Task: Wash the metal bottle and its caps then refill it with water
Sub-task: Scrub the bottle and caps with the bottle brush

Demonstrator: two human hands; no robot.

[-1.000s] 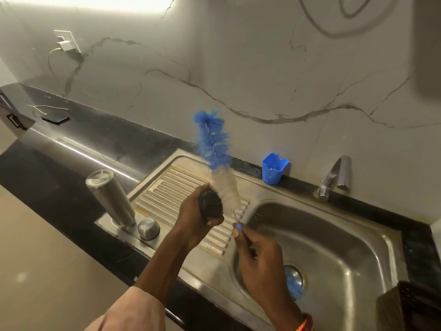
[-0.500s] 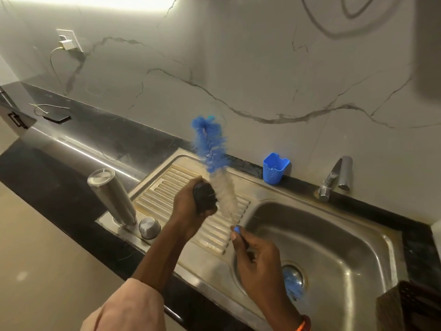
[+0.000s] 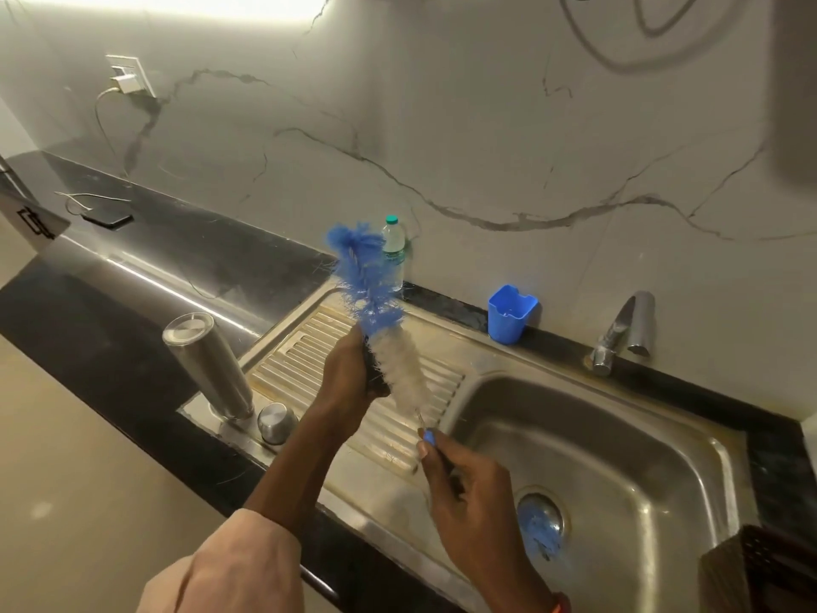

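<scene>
My left hand (image 3: 349, 376) grips a black cap (image 3: 370, 369) above the ribbed drainboard (image 3: 305, 351), mostly hidden by my fingers. A blue and white bottle brush (image 3: 382, 329) rises to the upper left, its white bristles against the cap. My right hand (image 3: 464, 484) holds the brush's handle over the basin's left edge. The metal bottle (image 3: 208, 365) stands upside down at the drainboard's near left corner. A small round metal cap (image 3: 276, 422) lies beside it on the right.
The steel sink basin (image 3: 619, 457) lies to the right with a blue object over its drain (image 3: 541, 522). A tap (image 3: 619, 334) and a blue plastic cup (image 3: 510, 314) stand behind it. A small plastic bottle (image 3: 393, 254) stands by the wall. A phone (image 3: 106, 218) charges far left.
The cap in my left hand has turned so that it is more hidden by my fingers. The brush has tilted slightly left, uncovering the plastic bottle behind it.
</scene>
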